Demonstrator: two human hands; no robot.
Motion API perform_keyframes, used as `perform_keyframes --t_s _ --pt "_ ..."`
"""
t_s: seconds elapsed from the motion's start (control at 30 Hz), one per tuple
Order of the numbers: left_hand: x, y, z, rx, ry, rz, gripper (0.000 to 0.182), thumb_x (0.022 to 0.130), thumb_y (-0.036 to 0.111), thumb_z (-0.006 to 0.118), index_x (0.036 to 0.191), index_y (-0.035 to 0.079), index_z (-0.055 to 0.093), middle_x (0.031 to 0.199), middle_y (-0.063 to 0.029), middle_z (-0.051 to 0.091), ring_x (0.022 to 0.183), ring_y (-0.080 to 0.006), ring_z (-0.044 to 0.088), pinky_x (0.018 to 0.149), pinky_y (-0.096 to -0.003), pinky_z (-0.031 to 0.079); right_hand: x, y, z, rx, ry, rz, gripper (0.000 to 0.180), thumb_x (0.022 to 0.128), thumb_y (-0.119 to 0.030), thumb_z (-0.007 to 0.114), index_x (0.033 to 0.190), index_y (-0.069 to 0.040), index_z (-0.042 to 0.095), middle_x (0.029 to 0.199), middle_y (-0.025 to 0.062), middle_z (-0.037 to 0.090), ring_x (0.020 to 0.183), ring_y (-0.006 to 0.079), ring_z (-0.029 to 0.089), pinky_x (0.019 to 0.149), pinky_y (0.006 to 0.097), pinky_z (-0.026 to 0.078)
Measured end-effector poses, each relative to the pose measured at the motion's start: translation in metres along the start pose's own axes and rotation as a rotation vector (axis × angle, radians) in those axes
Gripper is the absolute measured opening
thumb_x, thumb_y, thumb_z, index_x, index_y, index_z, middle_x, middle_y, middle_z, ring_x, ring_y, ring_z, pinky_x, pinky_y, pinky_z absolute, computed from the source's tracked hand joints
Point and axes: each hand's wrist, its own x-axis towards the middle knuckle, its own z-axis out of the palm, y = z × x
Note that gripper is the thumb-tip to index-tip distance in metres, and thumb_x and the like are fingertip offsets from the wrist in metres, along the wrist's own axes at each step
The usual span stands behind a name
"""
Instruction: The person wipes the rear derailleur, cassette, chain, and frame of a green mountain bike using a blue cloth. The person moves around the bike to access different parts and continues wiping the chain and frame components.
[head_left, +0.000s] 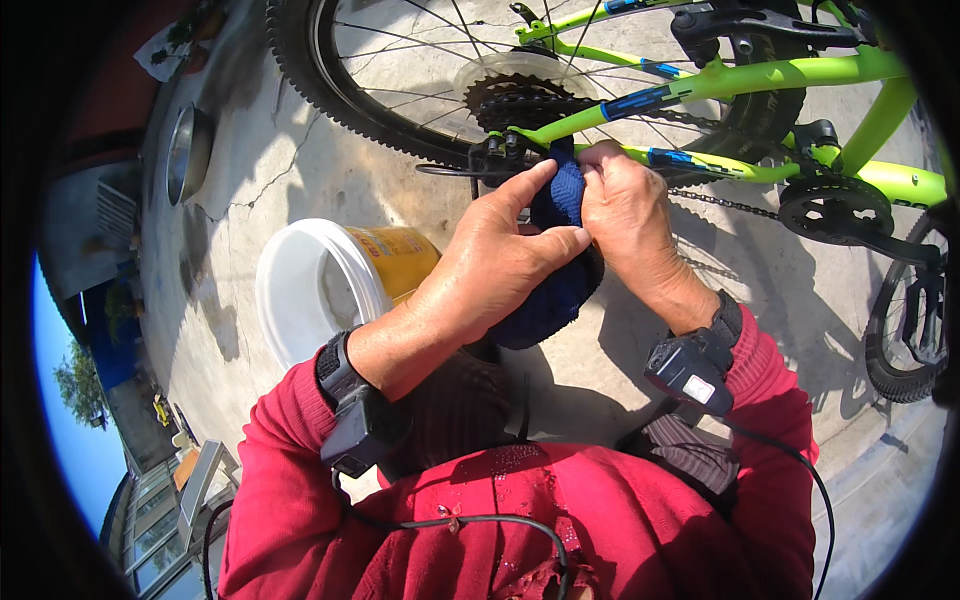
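A dark blue cloth (562, 191) hangs down from beside the rear end of a lime-green bicycle frame (787, 73), just below the rear sprocket cassette (517, 97). My right hand (621, 195) grips the cloth's upper part against the lower frame tube, fingers curled. On the cloth's other side is my left hand (517, 225), its thumb and index finger apart, the thumb tip touching the cloth; its other fingers are partly hidden. Near the left fingertips sits the rear derailleur (499, 157). The chain (724, 202) runs right to the crankset (836, 210).
A white and yellow plastic bucket (401, 259) stands close to my left forearm. Farther left, a metal basin (189, 155) rests on the cracked concrete ground (247, 187). The knobby rear tyre (300, 82) spans the top, and another wheel (900, 330) is at right.
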Motion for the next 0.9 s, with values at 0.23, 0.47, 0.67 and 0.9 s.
perform_keyframes --t_s 0.23,0.47,0.67,0.9 --pt "0.0025 -0.0026 -0.0033 0.07 -0.007 0.038 0.069 0.081 0.012 0.069 0.137 -0.006 0.033 0.092 -0.0129 0.063 0.078 -0.0126 0.06 0.067 -0.025 0.05 0.0057 -0.0023 0.0013 0.064 0.043 -0.061 0.011 0.082 -0.009 0.053 0.085 -0.001 0.06 0.069 0.0196 0.061 0.068 0.0369 0.063 0.063 0.0422 0.05" --pt "0.0012 -0.0016 -0.0023 -0.037 0.064 0.047 0.069 0.081 0.012 0.07 0.137 -0.006 0.033 0.093 -0.0137 0.064 0.079 -0.0127 0.06 0.067 -0.0259 0.051 0.0039 -0.0019 -0.0009 -0.006 -0.03 -0.157 0.013 0.083 -0.006 0.055 0.092 -0.001 0.061 0.078 0.0211 0.063 0.074 0.0379 0.063 0.065 0.0415 0.05" --pt "0.0042 -0.0006 -0.0036 0.101 -0.011 0.007 0.069 0.081 0.013 0.07 0.137 -0.006 0.034 0.092 -0.014 0.064 0.078 -0.0127 0.061 0.067 -0.025 0.05 0.0001 -0.0041 0.0001 -0.13 -0.047 -0.04 0.013 0.084 -0.007 0.054 0.094 -0.002 0.062 0.077 0.0208 0.063 0.074 0.037 0.063 0.064 0.0404 0.05" --pt "0.0011 0.0039 -0.0049 0.106 0.004 0.055 0.07 0.081 0.012 0.069 0.137 -0.006 0.033 0.092 -0.0136 0.064 0.077 -0.0125 0.061 0.067 -0.025 0.051 0.0062 -0.0058 0.0001 0.144 -0.029 0.013 0.013 0.083 -0.006 0.053 0.09 0.0 0.062 0.078 0.0207 0.063 0.074 0.0376 0.063 0.066 0.041 0.05"
